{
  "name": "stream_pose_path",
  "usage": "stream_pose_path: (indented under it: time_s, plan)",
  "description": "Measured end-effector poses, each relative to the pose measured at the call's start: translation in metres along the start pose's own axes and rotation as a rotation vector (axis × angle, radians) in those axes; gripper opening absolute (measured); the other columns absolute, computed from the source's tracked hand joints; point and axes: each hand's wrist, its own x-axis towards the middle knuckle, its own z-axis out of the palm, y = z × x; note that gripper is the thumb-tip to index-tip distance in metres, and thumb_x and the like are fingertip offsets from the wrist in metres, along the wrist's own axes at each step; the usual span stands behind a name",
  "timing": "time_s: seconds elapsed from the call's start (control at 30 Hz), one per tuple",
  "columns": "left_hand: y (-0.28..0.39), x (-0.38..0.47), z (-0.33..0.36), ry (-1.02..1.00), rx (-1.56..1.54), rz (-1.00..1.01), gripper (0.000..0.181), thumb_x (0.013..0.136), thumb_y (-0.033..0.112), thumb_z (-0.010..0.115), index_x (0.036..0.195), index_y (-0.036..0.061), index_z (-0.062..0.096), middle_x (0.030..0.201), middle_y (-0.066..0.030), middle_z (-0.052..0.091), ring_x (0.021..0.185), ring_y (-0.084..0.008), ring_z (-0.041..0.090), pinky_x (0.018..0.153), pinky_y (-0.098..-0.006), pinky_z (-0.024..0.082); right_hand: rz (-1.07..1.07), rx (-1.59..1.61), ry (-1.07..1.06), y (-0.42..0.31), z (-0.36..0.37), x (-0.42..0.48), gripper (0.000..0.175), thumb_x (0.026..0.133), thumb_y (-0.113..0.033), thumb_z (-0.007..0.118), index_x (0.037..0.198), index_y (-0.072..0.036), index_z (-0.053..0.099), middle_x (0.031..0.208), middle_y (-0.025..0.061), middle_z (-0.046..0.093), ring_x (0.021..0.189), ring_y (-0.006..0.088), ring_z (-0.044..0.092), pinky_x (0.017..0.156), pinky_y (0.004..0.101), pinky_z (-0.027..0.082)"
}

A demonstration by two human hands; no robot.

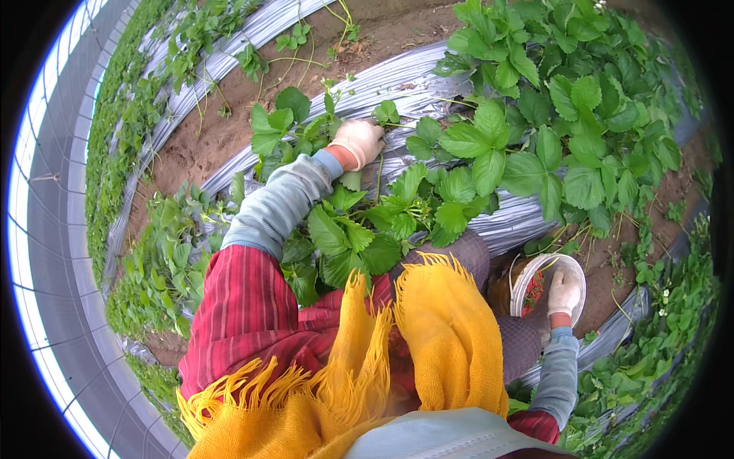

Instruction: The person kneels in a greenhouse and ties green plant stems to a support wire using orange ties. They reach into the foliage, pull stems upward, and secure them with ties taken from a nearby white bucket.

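My left hand (358, 142), in a pale glove, reaches into a strawberry plant (281, 129) on the raised bed. Its fingers are curled down, and their tips are hidden, so I cannot make out whether a stem or fruit is held. Green strawberry leaves (350, 235) spread just below that wrist. At the lower right, my right hand (565, 291), also gloved, is at the mouth of a white-rimmed bucket (583, 281). Small red pieces (534, 291) lie inside the bucket, too small to identify. Whether the right fingers grip anything is unclear.
Silvery plastic mulch (401, 80) covers the bed, with bare soil (189, 146) along the furrow. Dense strawberry plants (579, 115) stand at the upper right. A yellow fringed scarf (453, 333) hangs before me. Netted greenhouse-like sheeting (57, 229) curves along the left.
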Motion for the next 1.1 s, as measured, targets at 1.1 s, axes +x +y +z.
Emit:
stream_pose_path:
  time_s: [1.1]
  plan:
    - [0.128,-0.024,-0.046,0.408,-0.242,0.222,0.023,0.087,0.022,0.077,0.105,0.0077,0.076,0.114,-0.0129,0.073,0.100,-0.0344,0.071,0.090,-0.0417,0.056,0.574,0.975,-0.081,0.084,0.023,-0.068,0.026,0.094,-0.020,0.074,0.108,0.001,0.078,0.085,0.0049,0.074,0.068,0.0102,0.062,0.066,0.0295,0.053]
